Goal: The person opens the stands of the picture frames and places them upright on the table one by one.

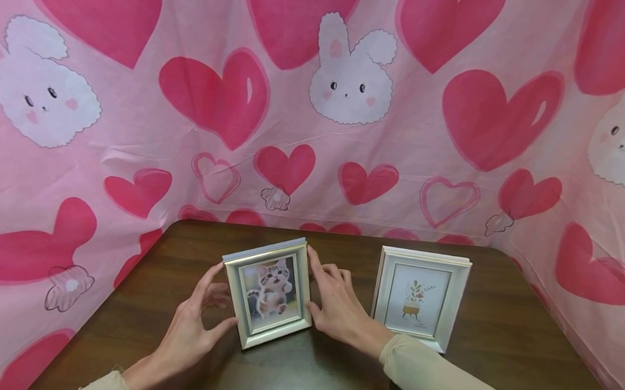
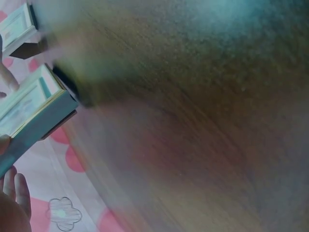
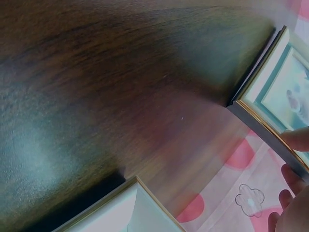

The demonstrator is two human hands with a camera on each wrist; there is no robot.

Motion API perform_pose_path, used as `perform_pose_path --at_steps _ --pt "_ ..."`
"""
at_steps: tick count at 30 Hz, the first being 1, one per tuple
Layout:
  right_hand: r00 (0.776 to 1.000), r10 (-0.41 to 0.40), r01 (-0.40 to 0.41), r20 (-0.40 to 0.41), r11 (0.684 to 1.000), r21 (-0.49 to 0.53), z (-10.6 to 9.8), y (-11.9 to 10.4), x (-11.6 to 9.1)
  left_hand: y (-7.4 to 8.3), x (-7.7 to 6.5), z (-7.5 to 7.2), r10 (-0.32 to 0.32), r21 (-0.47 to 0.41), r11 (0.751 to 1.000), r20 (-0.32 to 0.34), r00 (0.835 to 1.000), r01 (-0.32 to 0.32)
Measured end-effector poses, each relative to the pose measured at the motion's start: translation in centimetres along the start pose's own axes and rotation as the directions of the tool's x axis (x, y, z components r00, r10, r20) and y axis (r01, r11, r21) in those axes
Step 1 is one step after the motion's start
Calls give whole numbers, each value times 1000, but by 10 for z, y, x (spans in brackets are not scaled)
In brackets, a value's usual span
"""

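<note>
A silvery-white picture frame [image 1: 273,296] with a kitten picture stands near the middle of the table, turned slightly, its face toward me. My left hand [image 1: 189,327] holds its left side, the thumb at the lower front edge and the index finger up by the top corner. On the opposite side my right hand [image 1: 341,302] grips the right edge. In the right wrist view, the thumb lies on the front of the kitten frame [image 3: 273,79] and the other fingers are behind it. The left wrist view shows the side of that frame [image 2: 46,118].
A second white picture frame [image 1: 420,301] with a potted-plant print stands to the right, partly behind my right forearm. The dark wooden table [image 1: 335,373] is bordered by pink cloth [image 1: 295,123] printed with hearts and rabbits at the back and sides.
</note>
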State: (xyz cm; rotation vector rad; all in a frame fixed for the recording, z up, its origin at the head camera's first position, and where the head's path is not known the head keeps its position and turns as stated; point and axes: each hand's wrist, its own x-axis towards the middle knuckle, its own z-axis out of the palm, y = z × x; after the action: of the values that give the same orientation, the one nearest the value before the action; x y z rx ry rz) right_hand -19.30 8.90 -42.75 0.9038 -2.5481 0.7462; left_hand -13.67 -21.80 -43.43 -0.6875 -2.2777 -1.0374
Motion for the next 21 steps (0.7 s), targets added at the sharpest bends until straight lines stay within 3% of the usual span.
perform_pose_path --at_steps 7,21 --pt "1000 1 -1 4 1000 13 -1 -1 0 2 -2 1 -49 12 999 2 999 49" --pt "1000 -15 15 10 1000 8 -1 0 -1 8 -8 1 1 10 1000 -22 1000 0"
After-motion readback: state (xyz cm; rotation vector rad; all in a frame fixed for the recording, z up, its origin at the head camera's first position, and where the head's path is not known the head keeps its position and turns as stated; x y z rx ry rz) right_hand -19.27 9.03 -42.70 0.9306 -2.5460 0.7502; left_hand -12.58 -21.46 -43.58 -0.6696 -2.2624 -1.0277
